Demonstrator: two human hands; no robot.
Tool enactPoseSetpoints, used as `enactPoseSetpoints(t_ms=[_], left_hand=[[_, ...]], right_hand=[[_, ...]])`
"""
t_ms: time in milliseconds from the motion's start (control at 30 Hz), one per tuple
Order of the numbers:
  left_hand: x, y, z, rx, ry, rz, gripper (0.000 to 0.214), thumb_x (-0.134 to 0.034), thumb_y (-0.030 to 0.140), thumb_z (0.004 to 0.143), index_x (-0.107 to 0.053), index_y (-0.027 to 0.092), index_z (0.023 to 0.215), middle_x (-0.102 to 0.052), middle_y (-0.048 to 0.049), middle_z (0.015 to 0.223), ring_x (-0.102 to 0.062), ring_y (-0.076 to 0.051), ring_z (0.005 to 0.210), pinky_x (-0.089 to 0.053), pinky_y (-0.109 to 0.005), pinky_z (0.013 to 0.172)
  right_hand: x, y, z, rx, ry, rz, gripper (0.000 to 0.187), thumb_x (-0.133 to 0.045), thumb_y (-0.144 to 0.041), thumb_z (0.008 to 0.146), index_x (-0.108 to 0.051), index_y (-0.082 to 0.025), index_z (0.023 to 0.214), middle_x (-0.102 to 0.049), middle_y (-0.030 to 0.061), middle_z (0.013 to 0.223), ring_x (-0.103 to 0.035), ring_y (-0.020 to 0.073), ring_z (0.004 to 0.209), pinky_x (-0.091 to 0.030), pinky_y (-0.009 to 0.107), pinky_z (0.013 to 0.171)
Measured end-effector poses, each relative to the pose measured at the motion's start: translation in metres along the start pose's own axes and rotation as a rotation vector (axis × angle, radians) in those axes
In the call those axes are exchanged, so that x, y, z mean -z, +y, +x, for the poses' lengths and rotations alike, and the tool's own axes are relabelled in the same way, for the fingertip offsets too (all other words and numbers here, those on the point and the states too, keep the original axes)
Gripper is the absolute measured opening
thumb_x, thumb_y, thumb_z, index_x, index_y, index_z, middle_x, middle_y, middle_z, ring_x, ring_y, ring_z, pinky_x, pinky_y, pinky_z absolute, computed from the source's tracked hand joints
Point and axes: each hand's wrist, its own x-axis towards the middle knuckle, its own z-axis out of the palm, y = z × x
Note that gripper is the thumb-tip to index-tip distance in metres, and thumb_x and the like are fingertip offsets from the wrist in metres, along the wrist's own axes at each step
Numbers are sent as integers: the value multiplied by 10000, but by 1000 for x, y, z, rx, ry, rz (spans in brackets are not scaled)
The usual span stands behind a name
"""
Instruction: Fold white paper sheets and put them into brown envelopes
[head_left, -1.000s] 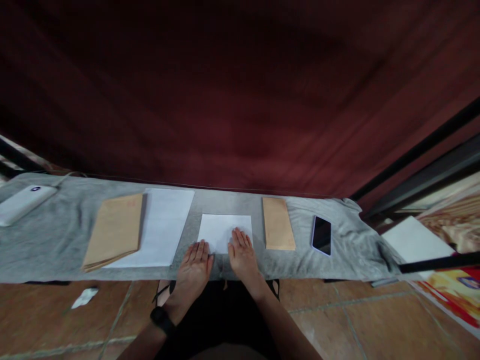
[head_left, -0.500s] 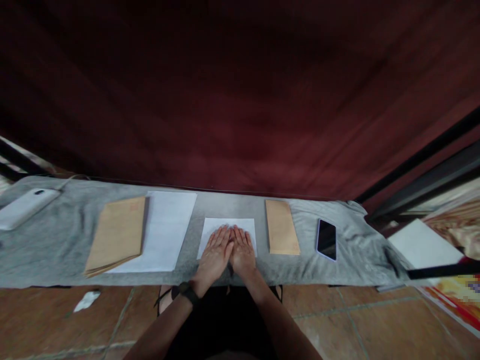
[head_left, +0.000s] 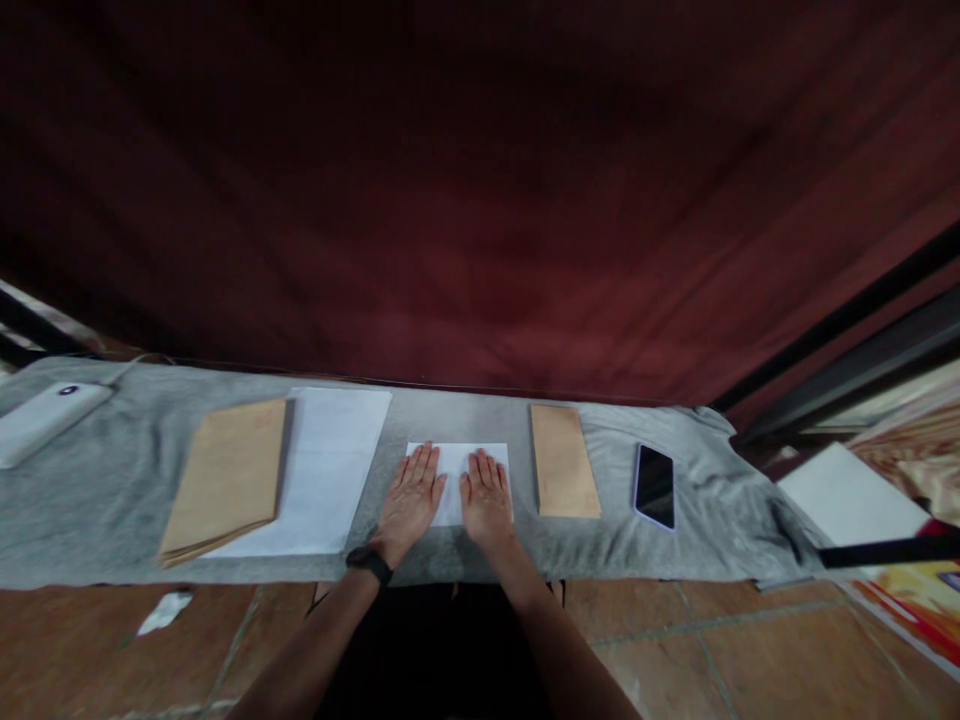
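Observation:
A small white sheet of paper (head_left: 450, 470), perhaps folded, lies on the grey cloth in front of me. My left hand (head_left: 410, 500) rests flat on its left part, fingers outstretched, with a dark band on the wrist. On the right part of the paper my right hand (head_left: 486, 500) also lies flat, palm down. A strip of bare paper shows between the two hands. To the left are larger white sheets (head_left: 330, 470), partly covered by a stack of brown envelopes (head_left: 225, 475). One brown envelope or small stack (head_left: 564, 460) lies right of my right hand.
A phone with a dark screen (head_left: 654, 486) lies on the grey cloth (head_left: 720, 500) at the right. At the far left is a white device (head_left: 49, 420) with a cable. Dark red fabric (head_left: 480, 250) hangs behind. A white scrap (head_left: 164, 612) lies on the tiled floor.
My hands have slid apart on the small paper, the left one moving left and the right one slightly right. Before, they were side by side near its middle.

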Motion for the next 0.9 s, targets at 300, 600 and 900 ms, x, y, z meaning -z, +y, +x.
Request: enactPoseSetpoints(t_ms=[300, 600, 900], left_hand=[[1, 2, 1, 12, -49, 55, 574, -265, 355, 1016, -437, 101, 1502, -383, -145, 1590, -309, -261, 1501, -260, -468, 1230], [-3, -1, -4, 89, 26, 50, 655, -253, 429, 1013, -383, 27, 1514, -375, -190, 1583, -315, -293, 1497, -266, -474, 1225], [3, -12, -38, 154, 113, 16, 688, -266, 461, 1000, -383, 17, 1512, -403, -219, 1562, -358, -331, 1472, -275, -517, 1205]], right_hand=[[-10, -1, 19, 69, -8, 15, 484, -429, -316, 1043, -457, -152, 1498, -423, 112, 1564, -365, 242, 1466, -263, 460, 1213], [-2, 31, -2, -33, 156, -51, 541, -418, -309, 1036, -397, -69, 1521, -438, 192, 1542, -403, 288, 1438, -324, 472, 1171], [12, 33, -32, -149, 239, -65, 507, -423, -247, 999, -463, -36, 1458, -513, 242, 1467, -478, 336, 1351, -382, 505, 1100]])
